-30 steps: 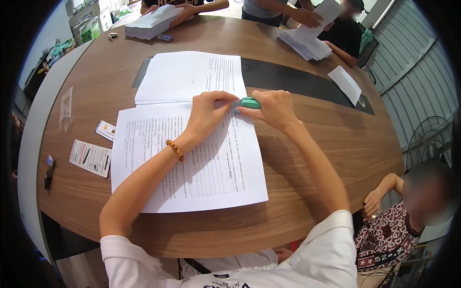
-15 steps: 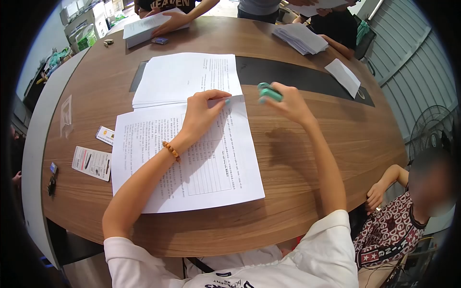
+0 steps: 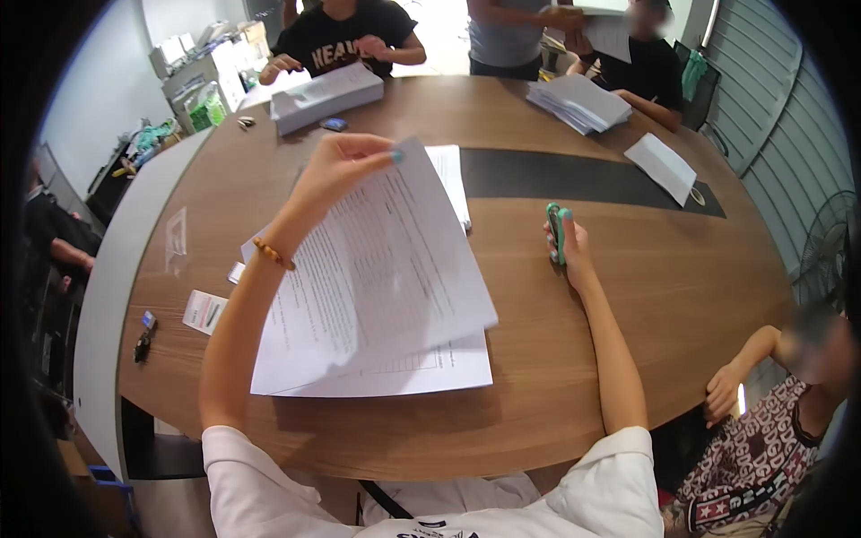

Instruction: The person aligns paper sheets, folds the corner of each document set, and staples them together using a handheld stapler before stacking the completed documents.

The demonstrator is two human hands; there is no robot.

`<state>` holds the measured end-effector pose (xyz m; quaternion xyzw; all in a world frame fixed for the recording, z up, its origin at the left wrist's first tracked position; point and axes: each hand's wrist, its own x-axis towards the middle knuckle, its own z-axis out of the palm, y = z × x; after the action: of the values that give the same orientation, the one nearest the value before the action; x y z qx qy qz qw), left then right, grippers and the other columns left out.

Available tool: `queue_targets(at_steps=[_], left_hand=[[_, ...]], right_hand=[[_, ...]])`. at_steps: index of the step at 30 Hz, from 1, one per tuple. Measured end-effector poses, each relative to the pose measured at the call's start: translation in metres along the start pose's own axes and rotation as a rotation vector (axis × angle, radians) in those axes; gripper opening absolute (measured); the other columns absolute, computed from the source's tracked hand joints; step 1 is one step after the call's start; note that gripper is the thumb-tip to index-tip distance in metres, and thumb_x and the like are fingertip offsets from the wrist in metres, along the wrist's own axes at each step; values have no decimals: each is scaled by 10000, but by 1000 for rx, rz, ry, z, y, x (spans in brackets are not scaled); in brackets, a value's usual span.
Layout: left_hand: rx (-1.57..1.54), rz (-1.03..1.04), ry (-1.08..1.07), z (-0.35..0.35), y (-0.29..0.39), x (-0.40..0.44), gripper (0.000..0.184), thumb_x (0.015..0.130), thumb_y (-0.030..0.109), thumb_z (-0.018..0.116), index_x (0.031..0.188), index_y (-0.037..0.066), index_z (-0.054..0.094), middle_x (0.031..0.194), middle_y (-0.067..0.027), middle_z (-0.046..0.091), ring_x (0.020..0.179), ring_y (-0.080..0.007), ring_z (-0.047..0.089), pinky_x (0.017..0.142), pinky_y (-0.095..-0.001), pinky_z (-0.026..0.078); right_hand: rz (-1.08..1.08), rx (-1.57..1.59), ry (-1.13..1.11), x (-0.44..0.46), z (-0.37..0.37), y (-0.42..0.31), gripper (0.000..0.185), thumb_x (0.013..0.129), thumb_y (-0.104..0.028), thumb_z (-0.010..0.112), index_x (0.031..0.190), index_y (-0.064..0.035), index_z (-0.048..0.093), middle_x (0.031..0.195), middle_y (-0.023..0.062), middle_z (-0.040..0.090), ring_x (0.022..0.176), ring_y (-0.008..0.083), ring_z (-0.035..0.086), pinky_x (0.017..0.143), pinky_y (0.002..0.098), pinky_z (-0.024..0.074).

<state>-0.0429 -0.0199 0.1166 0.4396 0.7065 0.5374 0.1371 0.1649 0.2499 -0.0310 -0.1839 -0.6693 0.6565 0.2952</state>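
Bottom stack: printed pages flat on the wooden table, lower centre of the frame.
Card: white and red, left of the frame, near the pages.
Raised paper: printed sheet slanting over the stack, centre; one page or several, cannot tell.
Right hand: fingers wrapped around a green stapler, right of centre, apart from the paper.
Left hand: thumb and fingers pinching the raised sheet's top corner, upper centre.
Second pile: white papers partly hidden behind that sheet.
Dark strip: white paper overlaps it, upper right.
Far edge: thick ream upper left of centre, loose pile upper right.
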Motion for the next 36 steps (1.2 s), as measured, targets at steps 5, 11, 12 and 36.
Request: queue_targets(at_steps=[5, 11, 12, 36], left_hand=[[-19, 79, 158, -68, 32, 25, 257, 804, 208, 677, 1009, 51, 672, 843, -54, 667, 736, -74, 609, 601, -205, 493], [-186, 367, 175, -121, 50, 40, 255, 847, 171, 624, 1083, 74, 636, 956, -29, 652, 880, -92, 582, 817, -274, 448], [-270, 436, 152, -125, 51, 41, 249, 858, 162, 609, 1092, 78, 629, 983, -19, 645, 930, -98, 566, 887, -302, 413], [986, 928, 1010, -34, -7, 87, 78, 783, 103, 654, 849, 61, 664, 762, -64, 651, 633, -231, 614, 577, -285, 478]], right_hand=[[23, 46, -28, 0, 2, 0, 507, 864, -574, 451, 864, -70, 510, 705, -28, 469, 510, 14, 375, 441, 158, 321], [-31, 132, 0, 1, 2, 7, 491, 870, -541, 476, 878, -57, 553, 678, -23, 481, 519, 17, 381, 435, 171, 319], [-1, 110, -5, 2, 0, 6, 489, 870, -539, 477, 872, -56, 553, 678, -22, 482, 524, 17, 385, 435, 171, 322], [-24, 23, -29, -1, 1, -3, 499, 870, -537, 476, 797, -48, 541, 611, -34, 448, 484, 22, 383, 424, 173, 315]])
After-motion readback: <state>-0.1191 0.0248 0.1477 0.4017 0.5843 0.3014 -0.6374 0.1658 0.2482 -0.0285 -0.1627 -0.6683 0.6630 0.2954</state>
